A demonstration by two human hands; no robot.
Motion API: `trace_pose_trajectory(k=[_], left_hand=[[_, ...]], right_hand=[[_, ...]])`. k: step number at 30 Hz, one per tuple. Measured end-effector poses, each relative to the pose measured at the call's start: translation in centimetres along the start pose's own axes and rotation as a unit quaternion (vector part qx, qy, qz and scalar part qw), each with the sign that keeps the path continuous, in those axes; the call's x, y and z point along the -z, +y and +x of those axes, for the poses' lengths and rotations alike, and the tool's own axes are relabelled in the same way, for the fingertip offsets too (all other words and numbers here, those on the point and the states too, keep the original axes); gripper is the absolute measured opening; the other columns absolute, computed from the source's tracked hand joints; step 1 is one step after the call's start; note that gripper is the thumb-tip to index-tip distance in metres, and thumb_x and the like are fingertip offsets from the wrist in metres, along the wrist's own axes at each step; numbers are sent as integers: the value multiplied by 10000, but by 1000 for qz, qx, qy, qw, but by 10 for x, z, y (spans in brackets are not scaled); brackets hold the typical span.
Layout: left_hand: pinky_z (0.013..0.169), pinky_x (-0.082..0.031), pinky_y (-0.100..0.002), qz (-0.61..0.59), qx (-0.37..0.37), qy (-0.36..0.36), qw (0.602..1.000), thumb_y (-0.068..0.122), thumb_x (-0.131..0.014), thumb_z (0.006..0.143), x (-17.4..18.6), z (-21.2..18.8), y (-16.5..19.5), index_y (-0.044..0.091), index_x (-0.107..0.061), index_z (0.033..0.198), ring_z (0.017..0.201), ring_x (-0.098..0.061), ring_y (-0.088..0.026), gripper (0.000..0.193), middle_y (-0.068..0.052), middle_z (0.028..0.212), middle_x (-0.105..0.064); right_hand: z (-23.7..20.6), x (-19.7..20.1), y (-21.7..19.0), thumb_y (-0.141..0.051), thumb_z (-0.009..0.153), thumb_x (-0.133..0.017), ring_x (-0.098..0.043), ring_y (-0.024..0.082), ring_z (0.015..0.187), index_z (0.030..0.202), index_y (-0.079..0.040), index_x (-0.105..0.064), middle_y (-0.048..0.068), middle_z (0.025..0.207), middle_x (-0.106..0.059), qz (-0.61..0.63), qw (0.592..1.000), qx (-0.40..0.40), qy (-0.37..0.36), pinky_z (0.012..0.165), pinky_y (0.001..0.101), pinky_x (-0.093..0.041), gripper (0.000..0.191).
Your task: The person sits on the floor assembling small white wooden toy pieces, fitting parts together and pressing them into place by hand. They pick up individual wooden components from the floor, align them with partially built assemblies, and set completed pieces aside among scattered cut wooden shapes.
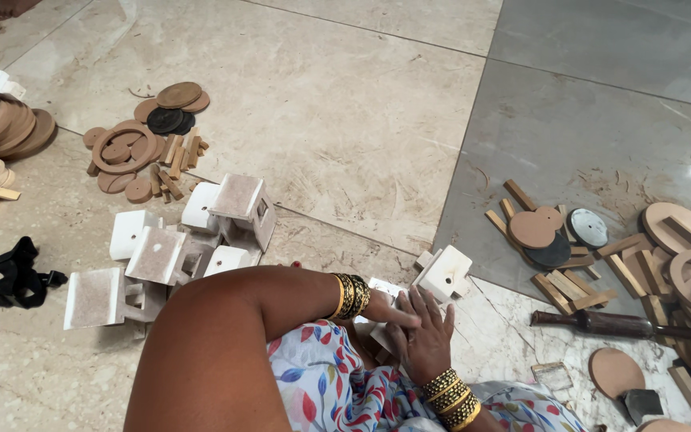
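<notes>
I sit on a tiled floor with a flowered cloth over my lap. My left hand, with gold bangles at the wrist, reaches in from the left and grips a small white board piece held over my lap. My right hand, also bangled, lies on top of the same piece and of the left fingers, with its fingers spread and pointing away from me. Most of the piece is hidden under the hands. A white block assembly with a small hole rests on the floor just beyond my fingertips.
Several small white house-shaped boxes stand to the left. Brown discs, a ring and short sticks lie beyond them, stacked discs at far left, and a black strap. At right lie more discs and sticks and a dark wooden rod.
</notes>
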State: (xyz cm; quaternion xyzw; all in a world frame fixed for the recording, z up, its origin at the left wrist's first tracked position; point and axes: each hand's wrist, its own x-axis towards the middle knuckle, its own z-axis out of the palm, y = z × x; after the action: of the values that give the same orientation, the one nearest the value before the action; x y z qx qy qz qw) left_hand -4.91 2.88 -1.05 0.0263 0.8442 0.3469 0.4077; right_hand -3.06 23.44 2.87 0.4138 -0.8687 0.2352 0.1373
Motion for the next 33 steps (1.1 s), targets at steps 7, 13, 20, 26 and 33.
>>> trace_pose_trajectory(k=[7,13,20,26,33], left_hand=[[1006,-530,-414,79,56,-58,994,709,-750,616,3,-30,12,1,-612,1368,1225,-659,-353,1041,-251,1375,-652],[968,-574,-446,-36,111,-73,990,563,-813,640,5,-45,19,-7,-637,1382,1235,-659,-361,953,-217,1438,-580],[1048,-515,-335,-193,-34,-68,978,402,-925,606,-5,-5,23,-25,-462,1486,1274,-633,-311,1082,-258,1440,-612],[1003,-533,-352,-141,-102,59,983,454,-876,499,6,-1,52,49,-557,1393,1195,-683,-337,1032,-240,1359,-659],[1137,-419,-376,23,-174,163,971,562,-851,654,-5,-1,49,19,-648,1351,1359,-502,-370,907,-245,1539,-410]], right_hand=[[7,18,-9,-352,906,-649,-586,310,1176,1325,-173,-663,100,1383,-614,43,998,-43,-20,1028,475,-418,455],[8,30,-10,-327,928,-632,-645,297,1098,1337,-124,-655,124,1241,-689,65,995,-75,16,1003,457,-454,457],[2,39,23,-247,968,-656,-715,199,827,1319,-16,-652,153,956,-747,176,957,-221,64,730,331,-587,420],[-10,19,50,-152,1023,-664,-627,87,817,1288,18,-670,69,939,-691,352,866,-282,215,714,228,-531,315],[-20,7,74,-172,1053,-678,-584,86,785,1265,31,-672,70,894,-672,391,830,-328,226,705,230,-489,294]])
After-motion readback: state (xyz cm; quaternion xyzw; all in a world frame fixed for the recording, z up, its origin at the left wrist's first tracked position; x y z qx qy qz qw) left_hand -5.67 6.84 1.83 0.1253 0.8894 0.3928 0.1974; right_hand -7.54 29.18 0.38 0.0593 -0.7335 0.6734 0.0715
